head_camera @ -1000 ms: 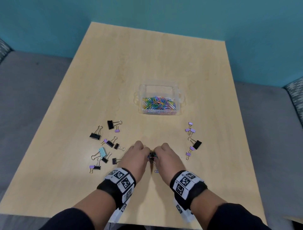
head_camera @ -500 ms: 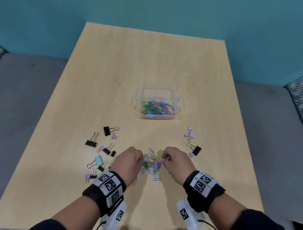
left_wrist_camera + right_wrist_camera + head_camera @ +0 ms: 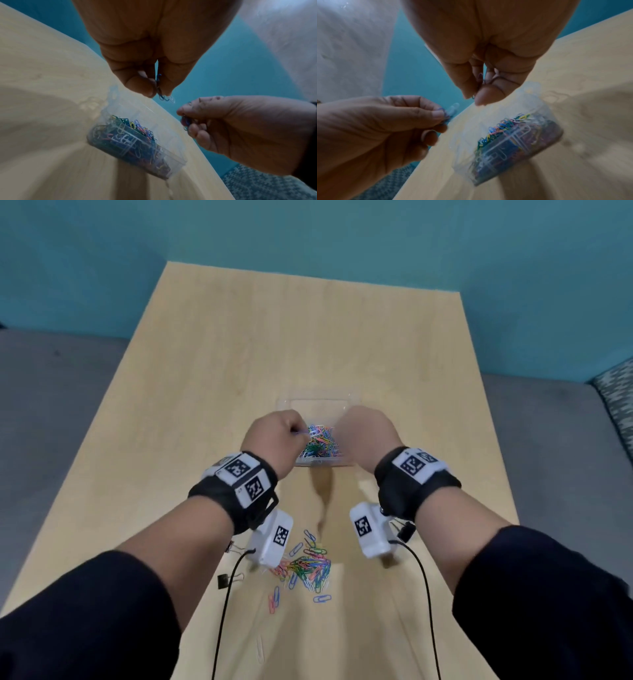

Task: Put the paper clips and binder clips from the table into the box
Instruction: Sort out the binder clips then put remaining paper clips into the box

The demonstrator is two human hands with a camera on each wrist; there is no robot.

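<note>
A clear plastic box (image 3: 317,405) (image 3: 173,161) (image 3: 537,108) partly filled with coloured paper clips stands mid-table. Both hands hover over it. My left hand (image 3: 279,436) (image 3: 157,93) pinches a few paper clips (image 3: 163,96) between thumb and fingers above the box's left side. My right hand (image 3: 364,436) (image 3: 475,97) pinches some paper clips (image 3: 481,81) above the right side. A loose pile of coloured paper clips (image 3: 306,568) lies on the table near me, between my wrists. Black binder clips (image 3: 226,580) (image 3: 406,530) show partly beside my forearms.
The wooden table (image 3: 308,337) ends at a teal wall behind the box. Grey seat cushions (image 3: 51,422) lie on both sides. Cables (image 3: 222,611) hang from the wrist cameras over the table's near part. My forearms hide most binder clips.
Both hands lifted from the paper clip pile near me and moved forward over the box, each pinching a few clips. The camera moved closer and tilted down.
</note>
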